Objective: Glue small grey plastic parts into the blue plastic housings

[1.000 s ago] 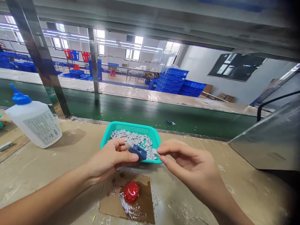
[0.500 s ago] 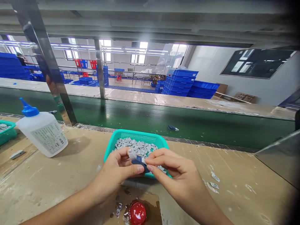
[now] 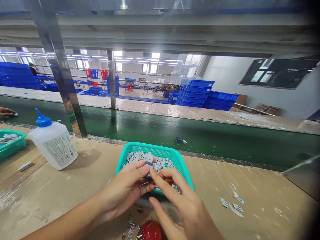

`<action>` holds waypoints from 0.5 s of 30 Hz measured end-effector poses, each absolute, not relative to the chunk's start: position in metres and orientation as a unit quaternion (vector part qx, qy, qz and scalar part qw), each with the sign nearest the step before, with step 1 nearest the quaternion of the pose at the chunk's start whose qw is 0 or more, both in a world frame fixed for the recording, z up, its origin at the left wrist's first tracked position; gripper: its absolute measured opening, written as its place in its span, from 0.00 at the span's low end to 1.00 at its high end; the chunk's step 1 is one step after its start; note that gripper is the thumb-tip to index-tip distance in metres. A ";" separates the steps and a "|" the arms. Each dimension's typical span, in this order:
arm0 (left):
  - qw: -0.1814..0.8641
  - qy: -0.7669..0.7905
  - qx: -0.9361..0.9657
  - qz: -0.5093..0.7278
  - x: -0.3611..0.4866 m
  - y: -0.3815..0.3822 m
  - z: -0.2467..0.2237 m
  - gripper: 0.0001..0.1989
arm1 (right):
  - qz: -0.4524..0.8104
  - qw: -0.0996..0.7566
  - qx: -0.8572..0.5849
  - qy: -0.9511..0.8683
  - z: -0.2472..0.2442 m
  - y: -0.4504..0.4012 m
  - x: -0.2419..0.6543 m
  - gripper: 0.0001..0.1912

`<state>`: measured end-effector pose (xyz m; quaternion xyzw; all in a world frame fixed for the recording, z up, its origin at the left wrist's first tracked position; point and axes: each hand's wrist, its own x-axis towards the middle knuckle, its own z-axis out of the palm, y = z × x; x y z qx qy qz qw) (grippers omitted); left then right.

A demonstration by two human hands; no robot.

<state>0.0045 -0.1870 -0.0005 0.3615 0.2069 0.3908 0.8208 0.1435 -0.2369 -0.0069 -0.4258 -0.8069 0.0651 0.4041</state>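
Observation:
A small dark blue and light grey part point(image 3: 149, 163) is pinched between the thumb and fingers of my left hand point(image 3: 125, 183), over the near side of a green basket point(image 3: 186, 166). Many small grey pieces point(image 3: 163, 162) fill the basket. My right hand point(image 3: 177, 196) has its index fingertip against the blue part, while its thumb is spread away below. A shiny red round object point(image 3: 152, 230) lies on the bench under my right hand, partly covered by it.
A glue bottle with a blue cap point(image 3: 56, 145) stands left, near a metal post point(image 3: 63, 76). Loose grey pieces point(image 3: 238, 207) lie right. Beyond, a green conveyor point(image 3: 150, 126) carries a dark part point(image 3: 180, 140). Another person's hand point(image 3: 6, 112) shows at far left.
My right thumb has come away from the part and its fingers have opened. The part is tilted more upright. Another grey piece now shows at the right, and another person's hand has appeared at far left.

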 end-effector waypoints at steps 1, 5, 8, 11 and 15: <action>0.833 0.204 0.351 0.376 0.004 -0.185 -0.001 0.06 | 0.088 0.404 -0.427 -0.804 -0.005 -0.236 0.146 0.23; 0.857 0.215 0.308 0.351 -0.010 -0.170 0.003 0.11 | 0.148 0.366 -0.499 -0.772 -0.002 -0.221 0.167 0.21; 0.840 0.208 0.309 0.394 -0.028 -0.154 0.007 0.22 | 0.125 0.289 -0.568 -0.761 -0.009 -0.205 0.186 0.19; 0.799 0.192 0.335 0.461 -0.040 -0.139 0.007 0.28 | 0.116 0.216 -0.571 -0.783 -0.015 -0.193 0.194 0.16; 0.756 0.186 0.404 0.480 -0.037 -0.115 0.005 0.31 | 0.134 0.162 -0.543 -0.813 -0.017 -0.185 0.188 0.19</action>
